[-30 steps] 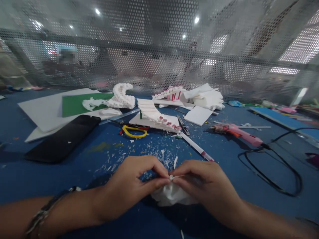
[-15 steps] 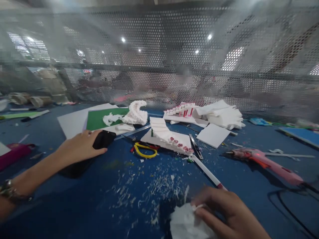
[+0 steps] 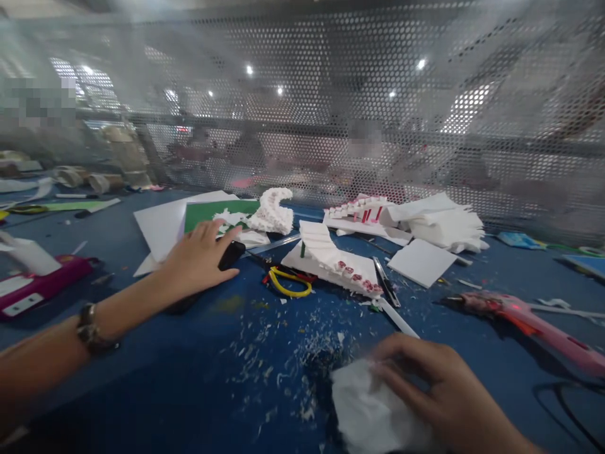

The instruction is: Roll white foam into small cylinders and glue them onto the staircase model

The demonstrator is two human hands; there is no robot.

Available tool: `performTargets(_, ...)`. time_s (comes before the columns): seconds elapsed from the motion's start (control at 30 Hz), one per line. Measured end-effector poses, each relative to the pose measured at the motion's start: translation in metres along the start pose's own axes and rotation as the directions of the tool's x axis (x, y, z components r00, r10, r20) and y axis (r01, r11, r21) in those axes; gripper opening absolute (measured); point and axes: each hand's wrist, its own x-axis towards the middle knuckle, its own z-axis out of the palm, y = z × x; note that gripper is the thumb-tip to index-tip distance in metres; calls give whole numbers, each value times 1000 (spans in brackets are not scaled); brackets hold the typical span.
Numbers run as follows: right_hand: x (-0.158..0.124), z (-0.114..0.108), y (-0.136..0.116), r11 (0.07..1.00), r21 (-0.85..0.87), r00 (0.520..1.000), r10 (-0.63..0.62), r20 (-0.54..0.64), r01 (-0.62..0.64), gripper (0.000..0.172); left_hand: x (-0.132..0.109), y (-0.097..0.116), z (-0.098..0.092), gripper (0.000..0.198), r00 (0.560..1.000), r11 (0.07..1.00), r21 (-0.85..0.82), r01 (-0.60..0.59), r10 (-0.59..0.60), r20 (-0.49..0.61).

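Observation:
My left hand [image 3: 198,258] rests over a black, phone-like object [image 3: 231,253] on the blue table. Its fingers are stretched and spread, and the palm hides most of the object. At the lower right, my right hand [image 3: 435,378] pinches a crumpled white tissue [image 3: 362,403], slightly blurred, just above the tabletop. White scraps [image 3: 278,347] lie scattered to the left of the tissue. Between the hands and farther back stands a white paper model [image 3: 331,261] with a curved stepped ramp and red-patterned pieces. Yellow-handled scissors [image 3: 290,290] lie at its left.
A pink hot-glue gun [image 3: 529,321] with a glowing red light lies at right, its black cord trailing. A cutter knife [image 3: 386,284] and white card [image 3: 422,261] sit behind. A magenta power strip [image 3: 47,287] is at left. Perforated metal panel [image 3: 307,113] backs the table.
My left hand's fingers have spread and lifted from their grip around the black object. My right hand still holds the tissue, shifted slightly. The view has turned a little left.

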Motion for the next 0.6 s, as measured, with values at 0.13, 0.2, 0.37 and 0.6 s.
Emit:
performTargets(0.13,15,-4,-10,999,-32,997,-27,-78,25,12,-8,69,-25,47,940,873,-348,-341,328,-98)
performTargets(0.2,20,-5,-13,995,-78,993,-77,-94,70,12,-11,100,-29,41,859,678,-570,-463,502,-101)
performTargets(0.37,25,-10,-11,981,-134,984,-155,-91,142,13,4,127,-16,20,842,494,-734,-466,502,-197)
performTargets(0.6,27,-14,-10,979,-165,983,-140,-121,119,12,5,126,-8,18,880,378,-863,-336,451,-145)
